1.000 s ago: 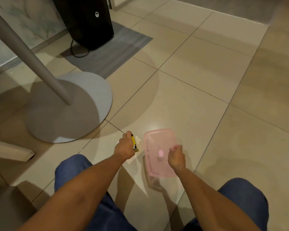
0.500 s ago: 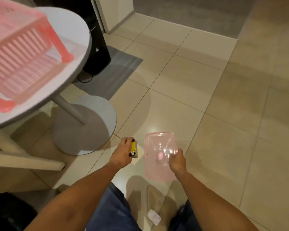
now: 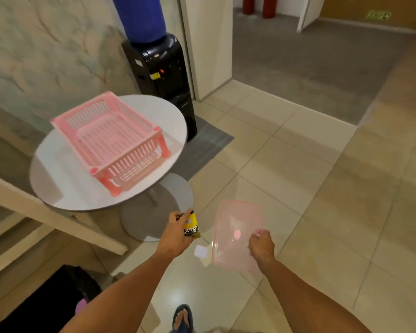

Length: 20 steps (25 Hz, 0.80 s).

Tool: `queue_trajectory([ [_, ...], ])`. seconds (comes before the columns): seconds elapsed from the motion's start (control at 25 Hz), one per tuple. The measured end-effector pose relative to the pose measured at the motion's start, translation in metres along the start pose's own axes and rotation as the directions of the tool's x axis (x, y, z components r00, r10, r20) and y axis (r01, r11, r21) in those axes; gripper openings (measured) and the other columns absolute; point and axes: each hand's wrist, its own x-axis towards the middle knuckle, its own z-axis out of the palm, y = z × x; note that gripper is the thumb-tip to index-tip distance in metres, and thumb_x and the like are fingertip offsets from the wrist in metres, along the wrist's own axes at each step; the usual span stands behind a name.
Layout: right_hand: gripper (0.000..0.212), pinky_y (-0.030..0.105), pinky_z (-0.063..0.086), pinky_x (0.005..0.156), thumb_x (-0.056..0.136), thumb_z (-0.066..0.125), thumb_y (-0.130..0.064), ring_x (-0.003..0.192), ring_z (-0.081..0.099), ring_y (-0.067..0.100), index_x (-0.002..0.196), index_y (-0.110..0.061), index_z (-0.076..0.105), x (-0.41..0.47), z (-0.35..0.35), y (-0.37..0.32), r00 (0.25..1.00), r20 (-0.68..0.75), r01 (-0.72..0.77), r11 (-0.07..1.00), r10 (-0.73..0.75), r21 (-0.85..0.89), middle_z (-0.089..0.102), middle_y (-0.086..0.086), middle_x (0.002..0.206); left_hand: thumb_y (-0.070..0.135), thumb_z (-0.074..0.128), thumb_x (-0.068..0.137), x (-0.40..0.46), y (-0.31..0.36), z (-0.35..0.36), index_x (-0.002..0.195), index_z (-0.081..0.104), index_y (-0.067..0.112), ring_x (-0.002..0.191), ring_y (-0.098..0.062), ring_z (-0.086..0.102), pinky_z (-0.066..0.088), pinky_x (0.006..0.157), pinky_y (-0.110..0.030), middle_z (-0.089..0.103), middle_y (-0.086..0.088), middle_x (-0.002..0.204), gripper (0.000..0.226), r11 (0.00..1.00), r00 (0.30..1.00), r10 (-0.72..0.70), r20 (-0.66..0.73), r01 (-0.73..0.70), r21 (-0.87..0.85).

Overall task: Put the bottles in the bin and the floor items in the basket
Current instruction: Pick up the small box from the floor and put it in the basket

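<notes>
The round white table (image 3: pixel 58 188) is the largest thing near the hands, standing on one pedestal with a disc base. On it sits one pink slatted basket (image 3: pixel 111 138), lying from the table's far-left edge toward its near-right edge, its near-right foot close to the rim; I see nothing in it. Behind the table's far edge stands one black water dispenser (image 3: pixel 163 73) with a blue bottle (image 3: pixel 142 18) on top. No bin shows in this view, unless the dark shape at the bottom left is one; I cannot tell.

Next in size is one translucent pink container lid (image 3: pixel 235 234), held in the air over the tiled floor, well right of the table's near edge. The right hand (image 3: pixel 262 246) pinches it at its right long edge, thumb on top and fingers curled beneath. The left hand (image 3: pixel 178 231) wraps its fingers round one small yellow-and-black packet (image 3: pixel 192 227), just beside the lid and off the table's near-right edge. Smallest is one white scrap of paper (image 3: pixel 201 251), lying on the floor between the two hands.

Both held things seem bound for the basket. The risks, as I judge them: the lid is gripped at one edge only, so it may swing or slip during the reach; dropped carelessly, it could land across the basket's rim, or a knock could push the basket off the near-right edge. The paper scrap could be overlooked with both hands full.
</notes>
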Motion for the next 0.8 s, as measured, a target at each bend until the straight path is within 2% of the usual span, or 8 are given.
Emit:
queue_trajectory([
  [0.16,0.017,0.050,0.059,0.089,0.098,0.049,-0.018,0.097,0.066,0.033,0.114,-0.021,0.051,-0.012,-0.006,-0.050,0.994,0.058,0.090,0.996,-0.090,0.003,0.063,0.012,0.109,0.034,0.079,0.083,-0.016,0.016,-0.028,0.154,0.033,0.031,0.118,-0.024,0.053,0.048,0.104,-0.035,0.029,-0.003,0.140,0.085,0.997,0.994,-0.037,-0.100,0.031,-0.064],
  [0.32,0.032,0.050,0.058,0.092,0.097,0.050,-0.014,0.103,0.064,0.035,0.128,-0.021,0.048,-0.019,0.000,-0.092,0.974,0.153,0.170,0.985,-0.169,0.007,0.061,0.015,0.119,0.027,0.078,0.083,-0.021,0.027,-0.051,0.154,0.032,0.028,0.123,-0.027,0.051,0.045,0.106,-0.033,0.026,-0.006,0.140,0.084,0.988,0.967,-0.103,-0.234,0.072,-0.139],
  [0.56,0.043,0.047,0.062,0.083,0.094,0.051,-0.008,0.100,0.064,0.034,0.134,-0.021,0.045,-0.016,0.026,-0.176,0.923,0.211,0.329,0.944,-0.322,0.001,0.061,0.010,0.115,0.039,0.078,0.083,0.008,0.014,-0.109,0.158,0.025,0.026,0.123,-0.026,0.049,0.044,0.108,-0.035,0.026,-0.004,0.135,0.093,0.970,0.913,-0.149,-0.380,0.059,-0.237],
  [0.72,0.048,0.037,0.061,0.068,0.091,0.051,-0.007,0.097,0.065,0.028,0.135,-0.027,0.048,-0.009,0.061,-0.251,0.868,0.217,0.447,0.893,-0.448,0.054,0.063,0.003,0.113,0.042,0.076,0.085,0.054,-0.005,-0.170,0.158,0.024,0.024,0.128,-0.025,0.044,0.038,0.113,-0.035,0.028,-0.005,0.136,0.092,0.967,0.862,-0.143,-0.487,0.016,-0.256],
  [0.8,0.051,0.043,0.061,0.078,0.091,0.052,-0.007,0.100,0.063,0.026,0.137,-0.028,0.047,-0.007,0.085,-0.291,0.854,0.201,0.479,0.876,-0.480,0.059,0.062,0.001,0.114,0.039,0.076,0.086,0.080,-0.019,-0.200,0.158,0.024,0.022,0.129,-0.025,0.044,0.038,0.113,-0.035,0.023,-0.003,0.138,0.090,0.966,0.829,-0.155,-0.538,0.012,-0.260],
])
